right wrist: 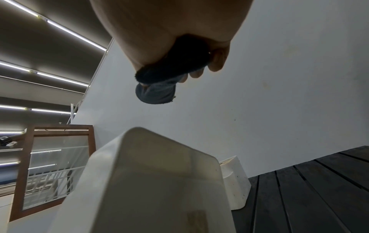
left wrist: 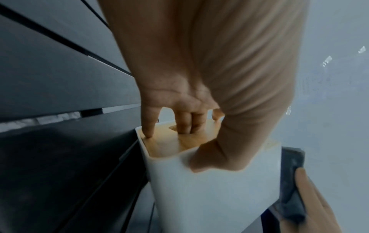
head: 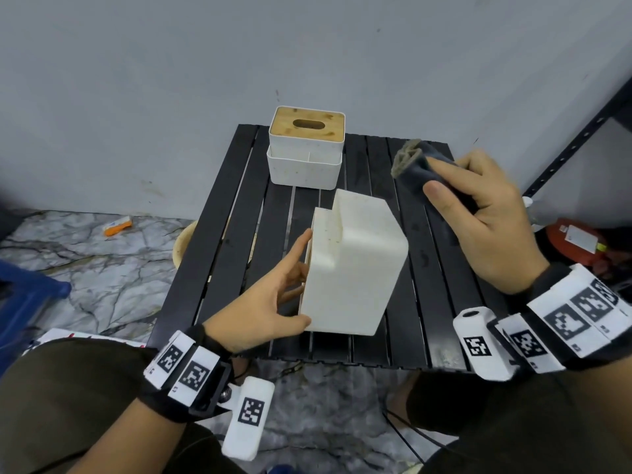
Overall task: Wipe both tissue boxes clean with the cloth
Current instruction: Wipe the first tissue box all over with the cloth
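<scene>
A white tissue box [head: 355,268] lies tipped on its side in the middle of the black slatted table [head: 431,268]. My left hand [head: 294,285] grips it from the left. In the left wrist view two fingers [left wrist: 185,124] reach into the slot of its wooden lid [left wrist: 165,145] and the thumb presses the white side. My right hand [head: 444,179] holds a folded dark grey cloth [head: 415,165] in the air, up and to the right of that box and apart from it. A second white tissue box [head: 306,148] with a wooden lid stands upright at the table's far edge.
A grey wall runs close behind the table. A black metal shelf upright [head: 581,138] and a red object [head: 578,241] stand at the right. A blue crate [head: 27,295] and an orange packet [head: 118,226] lie on the marble floor at the left.
</scene>
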